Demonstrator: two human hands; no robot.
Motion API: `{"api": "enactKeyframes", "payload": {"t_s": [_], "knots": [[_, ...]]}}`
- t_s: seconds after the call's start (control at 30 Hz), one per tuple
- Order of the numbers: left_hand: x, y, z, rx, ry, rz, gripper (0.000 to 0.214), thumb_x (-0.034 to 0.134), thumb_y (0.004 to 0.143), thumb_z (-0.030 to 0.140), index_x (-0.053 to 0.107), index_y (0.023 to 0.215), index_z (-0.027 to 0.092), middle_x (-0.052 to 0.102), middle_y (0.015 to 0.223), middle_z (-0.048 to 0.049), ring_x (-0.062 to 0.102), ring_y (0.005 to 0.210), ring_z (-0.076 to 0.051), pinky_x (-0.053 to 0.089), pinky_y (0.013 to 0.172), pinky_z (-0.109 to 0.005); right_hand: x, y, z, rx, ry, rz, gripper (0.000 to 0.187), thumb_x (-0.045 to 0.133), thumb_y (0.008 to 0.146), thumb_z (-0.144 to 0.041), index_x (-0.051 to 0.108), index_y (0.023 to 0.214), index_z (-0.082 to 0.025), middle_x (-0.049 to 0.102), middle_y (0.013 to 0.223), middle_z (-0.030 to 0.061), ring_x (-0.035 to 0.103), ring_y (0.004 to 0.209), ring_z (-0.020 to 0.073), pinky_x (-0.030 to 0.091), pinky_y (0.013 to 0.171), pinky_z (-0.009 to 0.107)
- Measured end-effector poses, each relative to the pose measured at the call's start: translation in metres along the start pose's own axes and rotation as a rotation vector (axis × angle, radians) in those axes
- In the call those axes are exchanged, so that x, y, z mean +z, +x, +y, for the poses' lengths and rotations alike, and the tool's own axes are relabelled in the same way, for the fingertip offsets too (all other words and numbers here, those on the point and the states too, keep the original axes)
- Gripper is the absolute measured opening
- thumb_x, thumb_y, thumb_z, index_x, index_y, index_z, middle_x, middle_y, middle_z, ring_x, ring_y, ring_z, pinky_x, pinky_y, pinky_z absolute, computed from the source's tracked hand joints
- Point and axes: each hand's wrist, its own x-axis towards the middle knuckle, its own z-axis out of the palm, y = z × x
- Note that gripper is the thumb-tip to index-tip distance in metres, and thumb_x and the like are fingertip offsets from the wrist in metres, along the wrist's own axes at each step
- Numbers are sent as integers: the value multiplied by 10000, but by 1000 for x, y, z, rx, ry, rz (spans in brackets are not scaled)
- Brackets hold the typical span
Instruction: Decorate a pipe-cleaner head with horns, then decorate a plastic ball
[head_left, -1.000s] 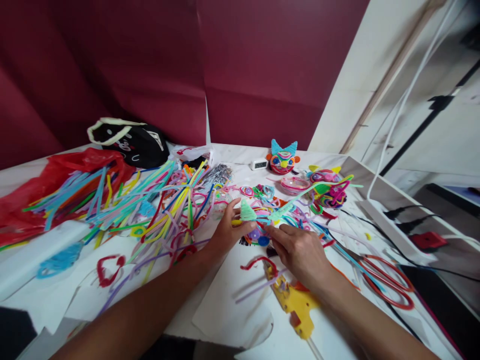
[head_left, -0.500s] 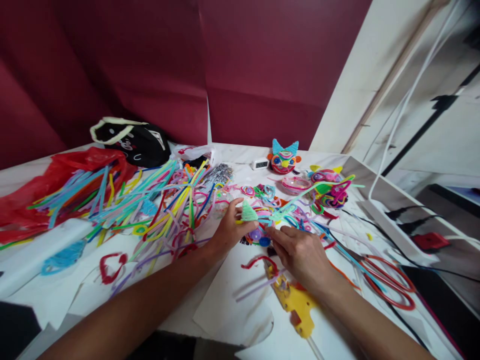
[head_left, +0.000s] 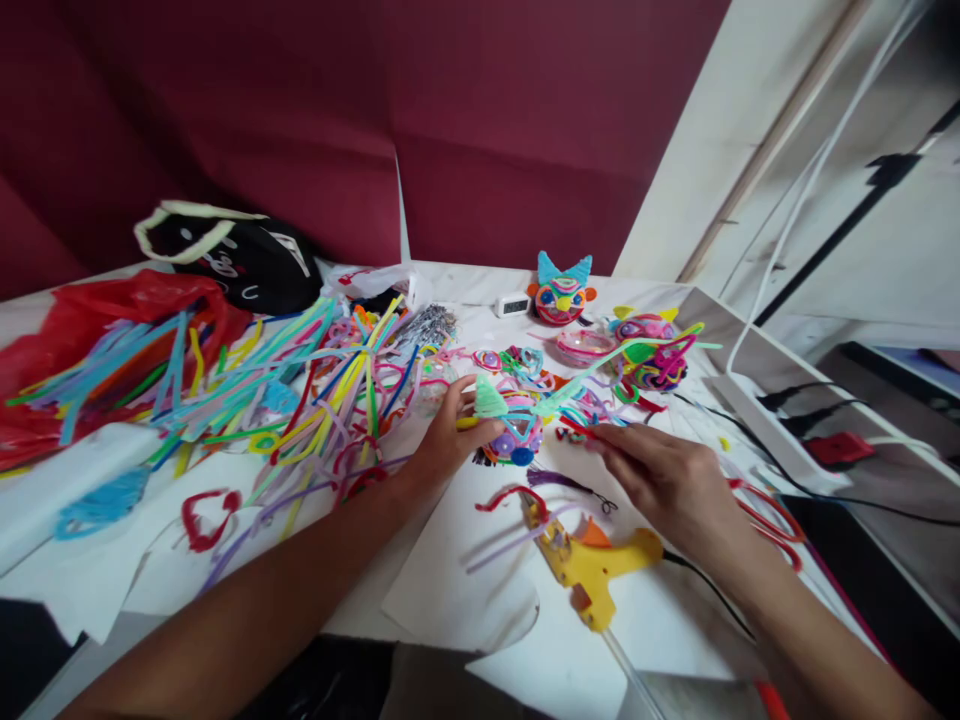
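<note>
My left hand (head_left: 448, 436) is closed on a colourful pipe-cleaner figure (head_left: 514, 438), its fingers pinching the part below a mint-green cone (head_left: 490, 398). My right hand (head_left: 670, 482) lies to the right of the figure with its fingers pressed together. The fingertips pinch a small red pipe-cleaner piece (head_left: 574, 434) on the white table (head_left: 465, 590). A yellow glue gun (head_left: 592, 562) lies just in front of that hand, with a purple pipe cleaner (head_left: 564, 483) and a red curl (head_left: 511, 496) beside it.
A big heap of loose pipe cleaners (head_left: 300, 385) covers the left half, beside a red plastic bag (head_left: 90, 315) and a black bag (head_left: 240, 258). Finished pipe-cleaner faces (head_left: 561, 292) and a small clock (head_left: 514, 303) stand at the back. Red scissors (head_left: 772, 512) and a power strip (head_left: 772, 435) lie right.
My right hand has moved right, away from the figure, uncovering the glue gun and the purple pipe cleaner. My left hand keeps its hold. The view has tilted slightly.
</note>
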Motion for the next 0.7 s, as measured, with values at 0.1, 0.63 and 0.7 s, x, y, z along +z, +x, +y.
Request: {"api": "enactKeyframes", "payload": {"t_s": [0.1,0.63,0.7], "knots": [[-2,1,-2,18,-3,-27,718,757,700,318,419,1325,216,525,1334,-112,514,1235,-290,430,1008,-425,-5,-15,19,8,-211,-123,277,466,964,-225,693,1105,-152,718,870,93,654,707,193,491,627,301],[-7,2,-6,36,-32,-83,938,805,640,320,304,1430,243,419,1449,-147,481,1290,-344,414,1058,-510,-12,-69,-32,-305,-229,-416,417,459,837,-31,602,1223,-100,690,1134,150,655,994,292,558,840,471],[-8,2,-7,47,-25,-87,929,802,653,315,304,1434,245,422,1446,-150,487,1285,-344,421,1052,-514,-5,-68,-32,-347,-272,-386,390,471,846,-20,602,1210,-66,690,1097,169,662,937,290,575,780,449]]}}
